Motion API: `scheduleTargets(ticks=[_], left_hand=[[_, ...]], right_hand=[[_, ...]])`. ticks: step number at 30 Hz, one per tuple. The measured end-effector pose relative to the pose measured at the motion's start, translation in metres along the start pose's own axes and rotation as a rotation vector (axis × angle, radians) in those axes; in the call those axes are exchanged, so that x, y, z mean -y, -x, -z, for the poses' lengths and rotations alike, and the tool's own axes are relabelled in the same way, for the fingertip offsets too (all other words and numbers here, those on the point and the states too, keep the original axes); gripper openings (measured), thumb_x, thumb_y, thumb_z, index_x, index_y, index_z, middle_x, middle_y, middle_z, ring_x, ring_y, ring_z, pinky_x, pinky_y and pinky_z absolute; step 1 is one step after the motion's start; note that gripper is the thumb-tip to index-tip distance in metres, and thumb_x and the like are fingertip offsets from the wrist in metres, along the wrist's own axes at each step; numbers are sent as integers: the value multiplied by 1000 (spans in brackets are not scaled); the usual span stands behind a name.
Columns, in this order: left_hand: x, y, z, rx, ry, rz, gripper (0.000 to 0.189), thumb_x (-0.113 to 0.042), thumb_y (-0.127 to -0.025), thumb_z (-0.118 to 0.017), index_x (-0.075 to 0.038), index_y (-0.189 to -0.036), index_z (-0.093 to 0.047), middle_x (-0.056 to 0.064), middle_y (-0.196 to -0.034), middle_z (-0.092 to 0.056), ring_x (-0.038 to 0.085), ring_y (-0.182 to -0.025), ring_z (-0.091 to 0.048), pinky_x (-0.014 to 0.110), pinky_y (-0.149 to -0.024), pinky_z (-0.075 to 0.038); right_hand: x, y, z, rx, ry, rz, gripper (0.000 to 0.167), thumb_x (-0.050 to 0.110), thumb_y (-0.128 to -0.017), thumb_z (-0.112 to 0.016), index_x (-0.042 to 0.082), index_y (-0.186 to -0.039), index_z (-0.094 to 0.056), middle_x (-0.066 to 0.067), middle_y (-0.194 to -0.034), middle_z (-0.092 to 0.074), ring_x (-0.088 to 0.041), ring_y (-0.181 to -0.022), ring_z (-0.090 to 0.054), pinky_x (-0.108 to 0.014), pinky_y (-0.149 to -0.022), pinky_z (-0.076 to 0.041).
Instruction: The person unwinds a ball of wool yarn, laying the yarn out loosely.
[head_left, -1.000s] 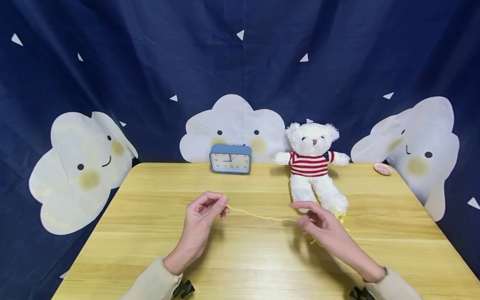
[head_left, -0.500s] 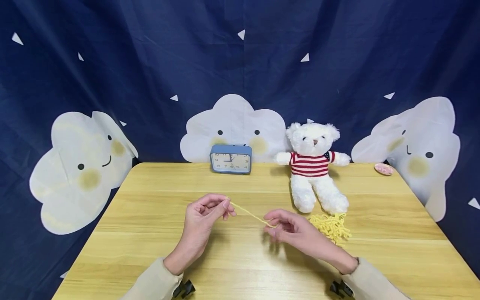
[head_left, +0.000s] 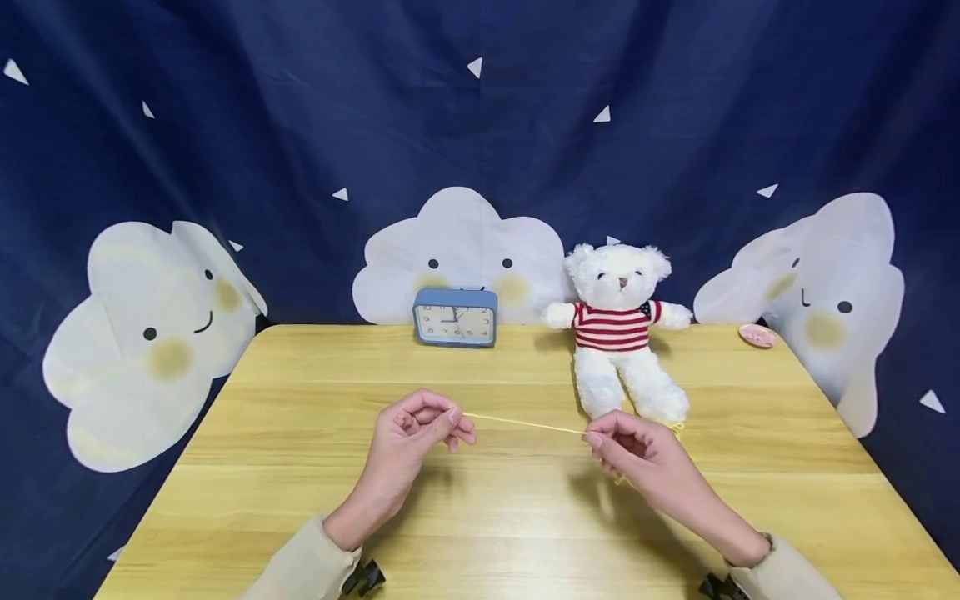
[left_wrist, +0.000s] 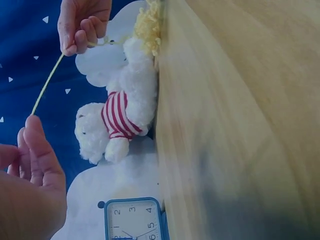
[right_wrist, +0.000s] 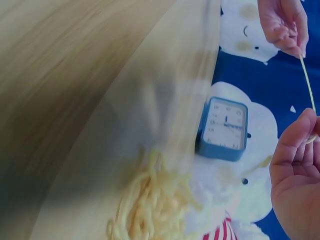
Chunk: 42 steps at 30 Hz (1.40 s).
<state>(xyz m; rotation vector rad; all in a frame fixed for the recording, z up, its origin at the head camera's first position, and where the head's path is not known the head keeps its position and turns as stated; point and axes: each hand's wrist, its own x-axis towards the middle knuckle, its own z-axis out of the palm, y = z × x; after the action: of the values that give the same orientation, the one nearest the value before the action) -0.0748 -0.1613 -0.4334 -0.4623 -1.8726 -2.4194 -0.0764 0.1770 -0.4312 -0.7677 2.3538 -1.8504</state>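
Note:
A thin strand of yellow yarn (head_left: 525, 422) stretches nearly straight between both hands above the table. My left hand (head_left: 415, 433) pinches its left end between thumb and forefinger. Further right, my right hand (head_left: 645, 454) pinches the strand between thumb and fingertips. In the left wrist view, yarn runs on from the right hand (left_wrist: 85, 25) toward a loose yellow yarn pile (left_wrist: 148, 27). That pile (right_wrist: 152, 205) lies on the table in the right wrist view; in the head view the right hand hides most of it.
A white teddy bear (head_left: 612, 329) in a striped sweater sits behind the right hand. The blue alarm clock (head_left: 455, 317) stands at the table's back edge. A small pink oval object (head_left: 757, 336) lies at the back right of the wooden table (head_left: 300, 467).
The right hand first slid left along the yarn toward the left hand, then drew back right, pinching it. The strand went from slack to taut. The left hand stayed almost still.

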Motion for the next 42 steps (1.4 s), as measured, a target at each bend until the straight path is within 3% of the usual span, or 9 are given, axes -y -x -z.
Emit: scheduleTargets(ticks=[9, 13, 19, 24, 30, 33, 36, 42], left_hand=[[9, -5, -13, 170, -108, 206, 12, 2, -105, -66, 13, -109, -62, 11, -94, -69, 16, -82, -69, 25, -74, -61], [17, -7, -19, 205, -173, 253, 3, 5, -103, -68, 5, -106, -68, 16, -93, -69, 16, -80, -68, 25, -73, -62], [28, -12, -27, 256, -259, 246, 11, 0, -100, -75, 8, -107, -74, 28, -97, -73, 25, -81, -72, 27, -71, -63], [37, -18, -34, 266, -298, 225, 13, -1, -97, -79, 8, -106, -76, 28, -98, -74, 29, -80, -71, 26, -70, -63], [46, -23, -38, 254, -343, 210, 9, 3, -95, -80, 4, -104, -78, 20, -94, -75, 28, -76, -69, 26, -64, -62], [49, -25, -42, 267, -387, 186, 8, 1, -96, -80, 3, -104, -79, 13, -91, -76, 25, -73, -68, 25, -59, -60], [53, -28, -46, 278, -439, 173, 6, 0, -95, -80, 1, -101, -80, 5, -90, -76, 18, -76, -67, 22, -64, -58], [63, -35, -53, 279, -523, 225, 6, 1, -93, -81, -5, -93, -79, -2, -86, -73, 14, -80, -65, 20, -72, -56]], right_hand=[[1, 14, 29, -46, 64, 2, 16, -3, -108, -63, 9, -106, -73, -6, -81, -65, -18, -69, -62, -35, -52, -53], [-1, 19, 40, -59, 91, -13, 16, -3, -108, -63, 9, -107, -73, -9, -82, -65, -21, -71, -63, -34, -55, -55], [-7, 27, 52, -69, 134, -37, 11, -3, -107, -64, 2, -109, -73, -8, -84, -67, -15, -72, -64, -30, -57, -56], [-15, 34, 64, -70, 173, -75, 8, -3, -107, -64, -3, -109, -72, -7, -88, -71, -13, -74, -67, -28, -60, -60], [-24, 37, 77, -34, 160, -86, 10, -6, -107, -62, -9, -111, -71, -7, -97, -75, -12, -85, -72, -27, -74, -66], [-29, 37, 83, -1, 176, -86, 10, -5, -107, -62, -5, -110, -72, -7, -92, -73, -12, -81, -70, -27, -71, -65], [-33, 35, 88, 39, 186, -97, 11, -4, -108, -62, -3, -111, -72, -9, -89, -70, -13, -80, -70, -30, -70, -65], [-42, 29, 93, 56, 232, -184, 10, 2, -109, -65, -1, -111, -73, -5, -89, -70, -15, -76, -67, -30, -64, -62]])
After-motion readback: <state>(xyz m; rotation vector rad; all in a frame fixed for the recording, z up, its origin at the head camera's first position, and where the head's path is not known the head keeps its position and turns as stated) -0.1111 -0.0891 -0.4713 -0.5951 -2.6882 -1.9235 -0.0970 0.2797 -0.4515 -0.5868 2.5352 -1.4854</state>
